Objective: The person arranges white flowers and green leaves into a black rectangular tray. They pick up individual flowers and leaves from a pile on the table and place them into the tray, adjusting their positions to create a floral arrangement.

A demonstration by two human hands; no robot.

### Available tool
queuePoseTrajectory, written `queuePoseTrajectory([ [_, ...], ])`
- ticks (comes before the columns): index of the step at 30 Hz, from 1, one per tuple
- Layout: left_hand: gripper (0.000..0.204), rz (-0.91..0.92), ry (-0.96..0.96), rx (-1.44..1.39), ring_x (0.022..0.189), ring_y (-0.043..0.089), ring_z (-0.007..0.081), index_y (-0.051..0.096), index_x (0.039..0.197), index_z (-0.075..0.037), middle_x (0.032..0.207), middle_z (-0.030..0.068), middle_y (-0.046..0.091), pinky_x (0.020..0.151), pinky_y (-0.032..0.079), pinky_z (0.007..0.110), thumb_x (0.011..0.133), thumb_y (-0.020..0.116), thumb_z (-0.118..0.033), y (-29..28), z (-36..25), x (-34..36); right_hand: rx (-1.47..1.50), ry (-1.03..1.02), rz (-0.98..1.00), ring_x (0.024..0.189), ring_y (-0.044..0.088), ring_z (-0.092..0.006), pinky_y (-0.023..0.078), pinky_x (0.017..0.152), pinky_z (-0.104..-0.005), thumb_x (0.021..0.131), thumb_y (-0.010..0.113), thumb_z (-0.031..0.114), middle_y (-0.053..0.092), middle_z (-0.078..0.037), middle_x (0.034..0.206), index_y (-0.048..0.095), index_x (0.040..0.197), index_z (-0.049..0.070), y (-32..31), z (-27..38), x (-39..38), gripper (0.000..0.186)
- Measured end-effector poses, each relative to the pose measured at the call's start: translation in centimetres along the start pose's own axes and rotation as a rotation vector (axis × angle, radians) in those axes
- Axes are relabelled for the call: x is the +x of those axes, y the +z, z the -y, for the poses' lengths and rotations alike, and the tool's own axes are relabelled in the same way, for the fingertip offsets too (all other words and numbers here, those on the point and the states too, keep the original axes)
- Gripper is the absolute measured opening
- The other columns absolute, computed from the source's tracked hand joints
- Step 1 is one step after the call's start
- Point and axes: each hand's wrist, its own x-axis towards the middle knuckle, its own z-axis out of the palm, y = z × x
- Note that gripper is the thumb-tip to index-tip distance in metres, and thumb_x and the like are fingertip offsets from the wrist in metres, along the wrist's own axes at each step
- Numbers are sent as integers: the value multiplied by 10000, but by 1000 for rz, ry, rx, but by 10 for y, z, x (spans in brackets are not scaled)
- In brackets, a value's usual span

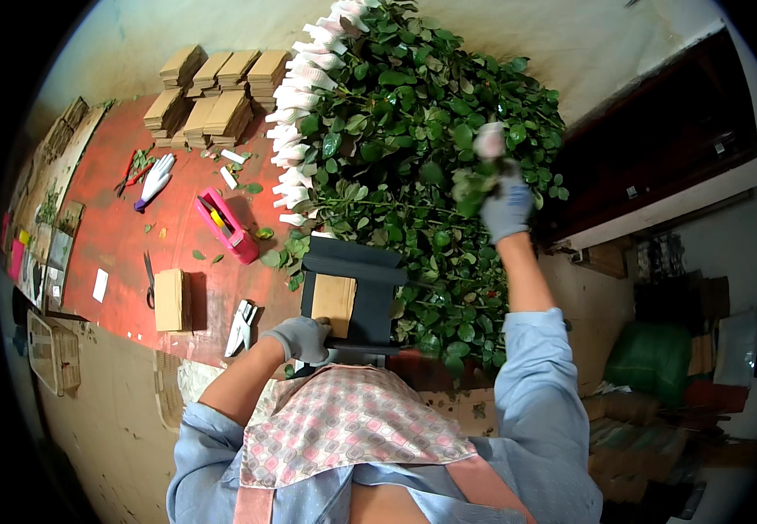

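My left hand [302, 339], in a grey glove, is closed at the near left corner of a brown cardboard sheet [333, 301]. That sheet lies in a black tray-like stand [373, 301] directly in front of me; part of the grip is hidden. Out to the right, my gloved right hand [508, 208] is closed around a rose [489, 141] with a pale pink head, raised over the leaves and smeared by motion. Beneath it spreads a big heap of leafy rose stems [413, 131]. White-sleeved flower heads [295, 109] line the heap's left side.
On the red table [116, 253] are a pink tape dispenser [228, 229], a white stapler [240, 327], dark scissors [149, 279], a cardboard stack [172, 299], red-handled pruners [134, 175] and a white-and-purple glove [157, 181]. Folded cardboard piles [213, 118] stand at the back. A plastic crate [53, 354] sits left.
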Motion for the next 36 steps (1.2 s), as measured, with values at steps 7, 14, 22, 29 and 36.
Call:
queuePoseTrajectory([
  [7, 538, -57, 51, 12, 1014, 692, 381, 645, 1261, -58, 1130, 203, 712, 888, 547, 458, 798, 598, -327, 6, 7, 6, -420, -208, 258, 965, 671, -376, 538, 802, -463, 894, 550, 30, 683, -137, 1123, 666, 1105, 79, -72, -43, 14, 245],
  [14, 487, -70, 69, 17, 1010, 687, 393, 670, 1198, -71, 1096, 200, 714, 881, 546, 476, 800, 602, -344, 2, 5, 6, -537, -213, 558, 1065, 662, -329, 540, 863, -451, 928, 563, 131, 667, -129, 1149, 610, 1240, 100, -61, -26, -30, 317],
  [22, 533, -121, 117, -38, 1030, 677, 405, 667, 1216, -68, 1120, 209, 706, 917, 537, 472, 831, 623, -435, 15, 18, 15, -401, -572, 773, 828, 676, -251, 540, 678, -409, 889, 589, 167, 633, -85, 944, 615, 1059, 109, -38, 138, -147, 182],
  [29, 569, 16, 35, -57, 1167, 624, 380, 619, 1312, -55, 1252, 221, 659, 1003, 488, 461, 851, 615, -388, 2, 8, 6, -157, -402, 1234, 979, 714, -313, 579, 709, -434, 898, 579, 110, 682, -172, 1145, 679, 1027, 84, 73, 108, -224, 165],
  [36, 626, -8, 39, -48, 1228, 591, 382, 571, 1377, -64, 1380, 205, 592, 1043, 471, 459, 847, 628, -391, 9, 13, 9, -195, -434, 1059, 932, 704, -331, 574, 711, -460, 895, 614, 137, 670, -170, 1055, 606, 1105, 46, 42, 155, -180, 230],
])
